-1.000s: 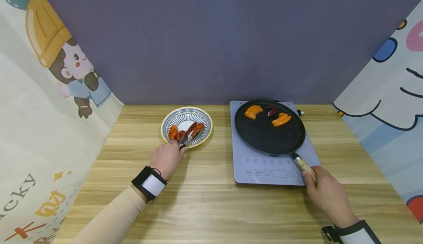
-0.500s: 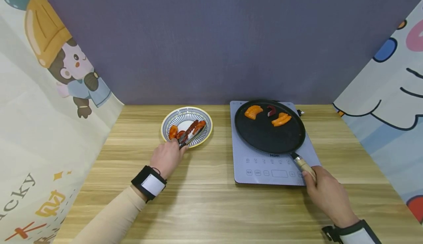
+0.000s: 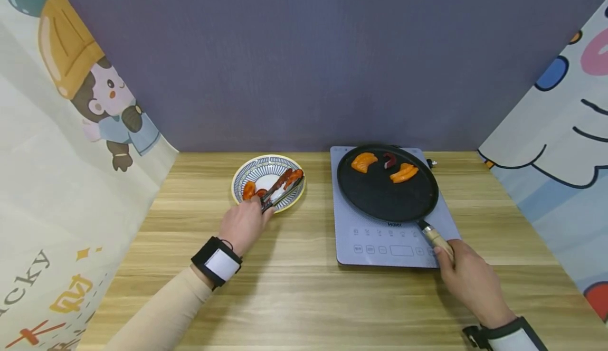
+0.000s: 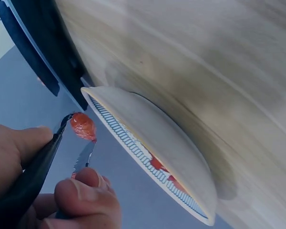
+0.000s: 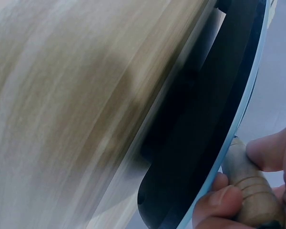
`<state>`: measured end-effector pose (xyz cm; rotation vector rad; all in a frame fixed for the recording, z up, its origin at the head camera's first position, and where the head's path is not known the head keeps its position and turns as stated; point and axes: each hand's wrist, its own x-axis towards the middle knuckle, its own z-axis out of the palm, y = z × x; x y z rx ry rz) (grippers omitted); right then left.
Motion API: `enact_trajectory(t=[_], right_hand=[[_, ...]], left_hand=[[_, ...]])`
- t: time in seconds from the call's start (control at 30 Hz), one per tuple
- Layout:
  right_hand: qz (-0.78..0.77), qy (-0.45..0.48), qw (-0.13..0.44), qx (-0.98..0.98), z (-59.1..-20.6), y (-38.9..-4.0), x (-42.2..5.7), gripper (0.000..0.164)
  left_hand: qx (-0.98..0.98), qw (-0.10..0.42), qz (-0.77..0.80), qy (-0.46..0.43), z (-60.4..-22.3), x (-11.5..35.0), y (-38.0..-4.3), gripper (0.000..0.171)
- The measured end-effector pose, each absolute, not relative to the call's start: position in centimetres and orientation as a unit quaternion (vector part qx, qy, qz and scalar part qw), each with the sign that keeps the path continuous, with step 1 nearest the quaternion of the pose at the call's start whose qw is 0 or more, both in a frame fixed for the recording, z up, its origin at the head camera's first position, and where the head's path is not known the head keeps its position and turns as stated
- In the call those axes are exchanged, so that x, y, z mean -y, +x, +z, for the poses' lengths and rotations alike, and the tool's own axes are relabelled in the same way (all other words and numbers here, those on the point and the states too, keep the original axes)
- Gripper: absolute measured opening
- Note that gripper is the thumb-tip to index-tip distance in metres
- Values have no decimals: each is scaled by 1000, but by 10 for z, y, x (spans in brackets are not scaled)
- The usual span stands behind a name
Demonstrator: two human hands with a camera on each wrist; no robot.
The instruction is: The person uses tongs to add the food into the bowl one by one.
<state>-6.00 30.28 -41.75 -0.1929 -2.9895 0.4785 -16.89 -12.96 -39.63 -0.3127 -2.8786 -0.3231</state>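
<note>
My left hand [image 3: 243,225] grips a pair of tongs [image 3: 287,193], their arms reaching over the patterned bowl [image 3: 236,174]. An orange-red food piece [image 3: 294,177] sits between the tongs' arms near the tips; in the left wrist view this glossy piece [image 4: 83,126] shows beside the bowl's rim. Also among the arms is a dark red strip [image 3: 279,181]. More orange-red pieces [image 3: 249,189] lie in the bowl, partly behind the hand. On the right, my right hand [image 3: 472,282] holds the wooden handle [image 5: 250,186] of a flat black frying pan [image 3: 387,200].
The pan rests on a grey induction cooktop [image 3: 344,245]. Two orange slices [image 3: 364,162] and a small dark red curled piece [image 3: 390,160] lie in it. A wooden table [image 3: 304,303] carries everything, with a dark wall [image 3: 304,60] behind and printed panels at both sides.
The left hand and tongs have shifted slightly right, the orange-red piece and dark red strip moving right and back toward the bowl's far right rim. My right hand and the pan stay put.
</note>
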Motion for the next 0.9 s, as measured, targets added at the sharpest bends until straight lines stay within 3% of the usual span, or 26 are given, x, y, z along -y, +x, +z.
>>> enact_trajectory(t=[0.9], right_hand=[[159,-67,57,983,-419,-60,-303,32]], left_hand=[[971,131,-115,-163,-380,83,-172,43]])
